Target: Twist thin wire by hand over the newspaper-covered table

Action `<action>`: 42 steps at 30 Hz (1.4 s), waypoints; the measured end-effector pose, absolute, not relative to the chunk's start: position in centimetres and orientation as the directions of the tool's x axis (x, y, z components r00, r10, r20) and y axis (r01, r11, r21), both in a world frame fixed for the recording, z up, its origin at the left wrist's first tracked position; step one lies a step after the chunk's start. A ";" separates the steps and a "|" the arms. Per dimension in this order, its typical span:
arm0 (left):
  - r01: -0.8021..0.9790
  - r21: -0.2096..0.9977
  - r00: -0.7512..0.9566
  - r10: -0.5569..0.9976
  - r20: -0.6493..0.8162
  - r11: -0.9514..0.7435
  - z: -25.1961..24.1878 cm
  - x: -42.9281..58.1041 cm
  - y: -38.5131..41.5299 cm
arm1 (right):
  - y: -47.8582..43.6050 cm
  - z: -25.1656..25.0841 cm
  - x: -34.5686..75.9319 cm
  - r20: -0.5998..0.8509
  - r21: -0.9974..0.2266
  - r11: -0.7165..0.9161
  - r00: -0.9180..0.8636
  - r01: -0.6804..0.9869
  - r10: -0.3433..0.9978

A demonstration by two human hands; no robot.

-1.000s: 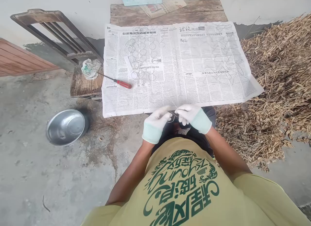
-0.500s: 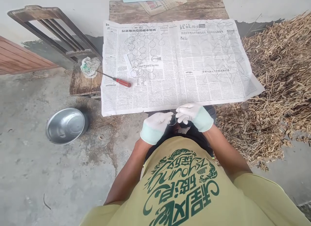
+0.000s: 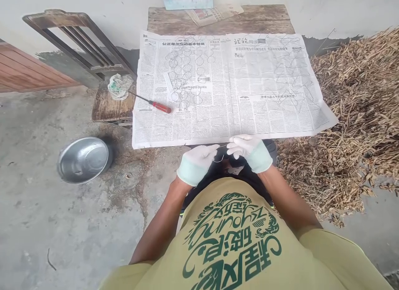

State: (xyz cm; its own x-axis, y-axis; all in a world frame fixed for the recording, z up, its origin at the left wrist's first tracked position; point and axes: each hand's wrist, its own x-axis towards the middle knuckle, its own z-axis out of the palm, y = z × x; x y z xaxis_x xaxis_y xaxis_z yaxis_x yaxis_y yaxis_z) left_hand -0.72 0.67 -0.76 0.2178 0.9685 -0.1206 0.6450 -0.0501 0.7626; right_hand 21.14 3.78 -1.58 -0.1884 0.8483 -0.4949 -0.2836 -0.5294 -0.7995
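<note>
Both hands wear white gloves with pale green cuffs, held over my lap just below the newspaper's front edge. My left hand [image 3: 199,159] pinches a thin wire [image 3: 220,160] that bends down in a small curve. The wire's other stretch runs to my right hand [image 3: 245,146], whose thumb and fingers are closed on it. On the spread newspaper [image 3: 205,132] lie several wire rings [image 3: 186,69] at the left and bent, angular wire pieces [image 3: 288,73] at the right. Beside the rings rests a small white strip-shaped thing with a round end [image 3: 171,87].
A red-handled screwdriver [image 3: 160,106] points left off the newspaper toward a crumpled, green-stained plastic bag [image 3: 120,87] on a wooden chair [image 3: 109,109]. A metal basin [image 3: 84,161] stands on the concrete floor. Dried stalks [image 3: 358,82] are heaped at the right.
My hands have drawn slightly apart, so more wire shows between them. The camera view has tilted a little, shifting the table downward.
</note>
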 end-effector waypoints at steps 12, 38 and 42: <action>0.473 0.877 0.103 0.984 -0.147 0.082 -1.0 -1.0 1.2 | 4.0 -1.8 21.9 -0.430 -0.863 -0.465 -0.196 -0.196 0.881; 0.616 0.784 -0.188 0.980 0.062 0.068 -0.7 0.7 0.2 | 3.0 -1.4 21.2 -0.404 -0.874 -0.438 -0.189 -0.209 0.895; 0.668 0.744 -0.042 0.999 0.030 0.006 0.0 0.5 0.4 | 3.0 -1.2 21.2 -0.377 -0.888 -0.408 -0.173 -0.214 0.910</action>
State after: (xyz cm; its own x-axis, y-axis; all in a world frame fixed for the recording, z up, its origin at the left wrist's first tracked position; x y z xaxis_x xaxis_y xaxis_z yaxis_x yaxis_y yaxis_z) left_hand 0.55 0.38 0.04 -0.0418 0.9987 0.0297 0.6681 0.0059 0.7440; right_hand 21.22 3.02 -1.19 -0.1730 0.9100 -0.3767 -0.2141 -0.4081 -0.8875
